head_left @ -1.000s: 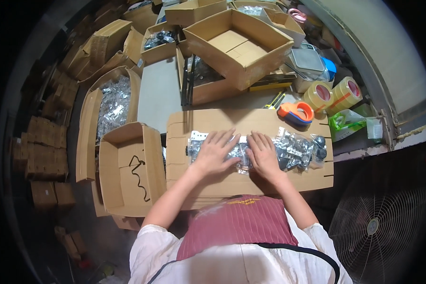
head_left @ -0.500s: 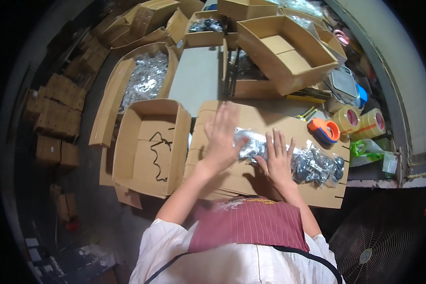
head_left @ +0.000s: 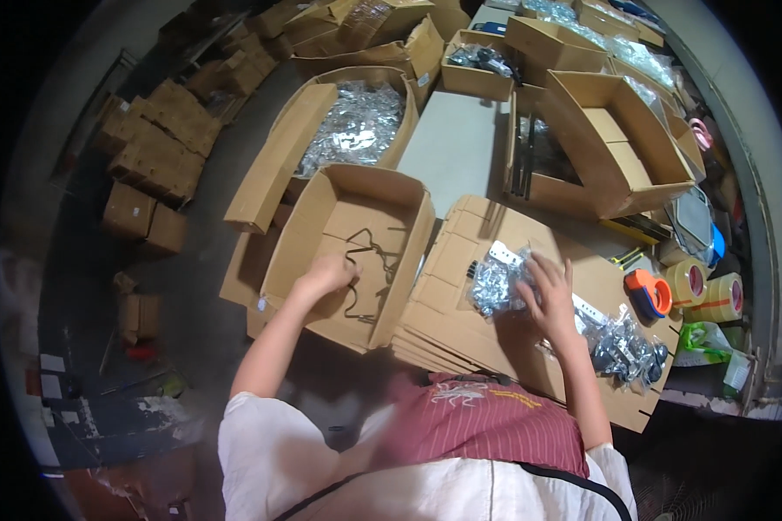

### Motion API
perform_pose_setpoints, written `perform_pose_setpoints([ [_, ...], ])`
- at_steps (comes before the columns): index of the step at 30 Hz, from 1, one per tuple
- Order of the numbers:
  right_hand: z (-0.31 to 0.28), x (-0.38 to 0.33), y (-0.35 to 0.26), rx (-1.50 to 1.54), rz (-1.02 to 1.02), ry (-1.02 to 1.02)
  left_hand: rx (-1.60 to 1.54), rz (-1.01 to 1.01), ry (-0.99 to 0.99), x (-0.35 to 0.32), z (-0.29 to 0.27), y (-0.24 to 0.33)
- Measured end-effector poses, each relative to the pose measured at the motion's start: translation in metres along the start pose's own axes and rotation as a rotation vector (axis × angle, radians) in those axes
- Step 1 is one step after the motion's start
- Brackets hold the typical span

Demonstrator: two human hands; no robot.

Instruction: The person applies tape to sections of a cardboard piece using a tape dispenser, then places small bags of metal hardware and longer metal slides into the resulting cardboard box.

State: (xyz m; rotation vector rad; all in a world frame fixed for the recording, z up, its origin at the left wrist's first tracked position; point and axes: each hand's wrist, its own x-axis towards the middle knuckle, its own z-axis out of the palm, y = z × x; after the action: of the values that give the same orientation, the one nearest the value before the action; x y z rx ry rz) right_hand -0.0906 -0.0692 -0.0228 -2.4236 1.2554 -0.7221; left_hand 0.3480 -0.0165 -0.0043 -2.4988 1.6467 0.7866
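My left hand [head_left: 328, 273] reaches into an open cardboard box [head_left: 308, 208], its fingers closed around part of a thin black bent wire [head_left: 366, 240]. More black wire lies on the box bottom beside the fingertips. Over the flat cardboard stack, my right hand [head_left: 551, 300] has its thumb and fingers around the edge of a clear plastic bag of small parts [head_left: 497, 285]. A white perforated strip shows at the top of that bag. Closer to the stack's right end lies another clear bag with dark and shiny parts [head_left: 627, 349], next to a second white strip [head_left: 589, 311].
Right of the stacked flat cardboard [head_left: 460, 239] are an orange-and-blue tape dispenser [head_left: 648, 293] and tape rolls [head_left: 686, 283]. A large carton of clear bags [head_left: 356, 126] stands behind the box. An empty tilted carton [head_left: 621, 143] rests at the back right.
My left hand has moved off the cardboard and into the box, onto the wire. My right hand has gone from lying flat to gripping the bag. The whole view has shifted.
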Motion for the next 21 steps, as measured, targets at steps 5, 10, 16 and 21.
perform_pose_setpoints([
  [5, 0.012, 0.057, 0.041, 0.066, 0.112, 0.09, 0.234, 0.04, -0.207, 0.035, 0.011, -0.014],
  [10, 0.022, 0.077, 0.068, 0.021, 0.017, -0.174, 0.246, 0.135, -0.168, 0.034, 0.008, -0.006],
  [16, 0.003, 0.062, 0.067, 0.082, 0.199, 0.025, 0.179, 0.295, 0.006, 0.041, 0.035, -0.018],
  [21, -0.033, 0.028, 0.026, 0.228, 0.273, -0.051, 0.065, 0.303, 0.005, 0.041, 0.019, -0.016],
])
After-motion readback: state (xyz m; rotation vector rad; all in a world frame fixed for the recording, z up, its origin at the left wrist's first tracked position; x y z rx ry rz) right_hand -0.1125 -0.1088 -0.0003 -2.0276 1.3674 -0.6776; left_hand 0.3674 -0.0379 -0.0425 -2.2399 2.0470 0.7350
